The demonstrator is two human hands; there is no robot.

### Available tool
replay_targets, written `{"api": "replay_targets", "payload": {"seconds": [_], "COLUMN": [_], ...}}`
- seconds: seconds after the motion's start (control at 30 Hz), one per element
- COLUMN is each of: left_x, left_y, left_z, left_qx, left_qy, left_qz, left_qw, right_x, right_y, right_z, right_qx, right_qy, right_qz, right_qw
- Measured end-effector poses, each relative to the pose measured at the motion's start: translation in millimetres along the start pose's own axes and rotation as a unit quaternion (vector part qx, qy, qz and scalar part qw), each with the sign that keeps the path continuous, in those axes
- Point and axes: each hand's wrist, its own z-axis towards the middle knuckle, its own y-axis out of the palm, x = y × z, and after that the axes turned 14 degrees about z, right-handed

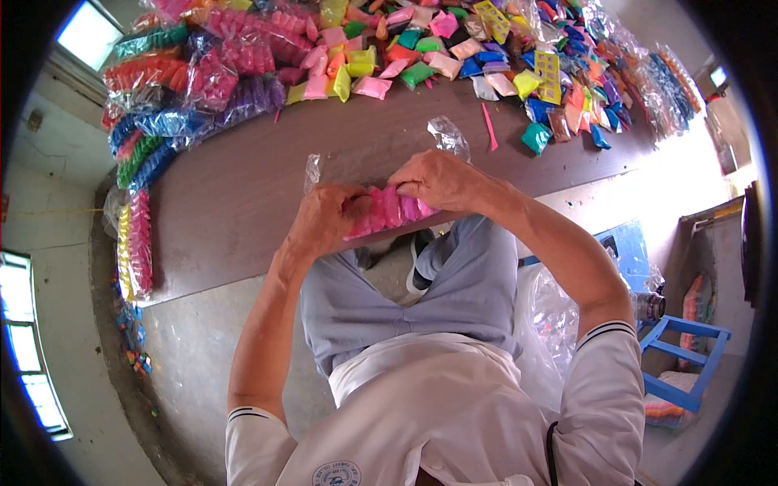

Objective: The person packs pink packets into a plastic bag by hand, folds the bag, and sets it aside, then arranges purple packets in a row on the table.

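Note:
A clear plastic bag holding a row of pink packets (392,208) lies at the near edge of the brown table (235,206). My left hand (331,212) is closed on the left end of this bag, its fingertips against the packets. On the right, my right hand (429,180) grips the upper right part of the same bag with bent fingers. Loose clear plastic sticks up beyond each hand. A thin pink strip (489,126) lies on the table to the right, past my right hand.
Many small coloured packets (417,74) are heaped along the far side. Bagged rows of packets (174,121) are stacked at the left, reaching down to the left edge. A blue stool (689,356) and a large clear bag (547,324) stand at the right.

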Motion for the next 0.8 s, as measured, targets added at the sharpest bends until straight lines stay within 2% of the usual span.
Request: {"api": "replay_targets", "payload": {"seconds": [0.13,0.2,0.33,0.43,0.5,0.53,0.6,0.73,0.8], "left_x": [-1.5,-0.8,-6.6,-20.3,-24.7,-33.3,-48.0,-55.3,-55.6], "left_y": [0.7,1.4,4.4,1.8,-12.1,-13.9,-18.3,-26.3,-23.3], "left_z": [1.7,2.2,0.9,0.5,4.9,5.1,6.0,0.9,-2.3], "left_qx": [-0.009,-0.003,-0.011,-0.028,-0.077,-0.079,-0.029,-0.026,-0.047], "left_qy": [0.014,0.012,0.013,-0.033,-0.096,-0.099,-0.076,-0.091,-0.086], "left_qz": [0.035,0.025,0.042,-0.03,-0.103,-0.101,-0.212,-0.164,-0.094], "left_qw": [0.999,1.0,0.999,0.999,0.987,0.987,0.974,0.982,0.991], "right_x": [9.0,-0.7,-9.2,-6.9,0.9,3.3,3.5,0.6,1.5], "right_y": [-2.2,-11.1,-16.6,-11.9,-7.9,-6.5,-7.7,-9.8,-11.0], "right_z": [-3.1,-7.1,-10.3,-6.8,-3.7,-3.5,-2.7,-0.6,-0.7], "right_qx": [0.039,0.055,0.021,0.005,0.01,0.01,-0.007,0.009,0.017], "right_qy": [-0.024,-0.022,0.001,0.036,-0.001,-0.001,0.009,-0.001,-0.022], "right_qz": [0.001,0.057,0.014,0.01,0.043,0.047,0.056,0.059,0.055], "right_qw": [0.999,0.997,1.0,0.999,0.999,0.999,0.998,0.998,0.998]}}
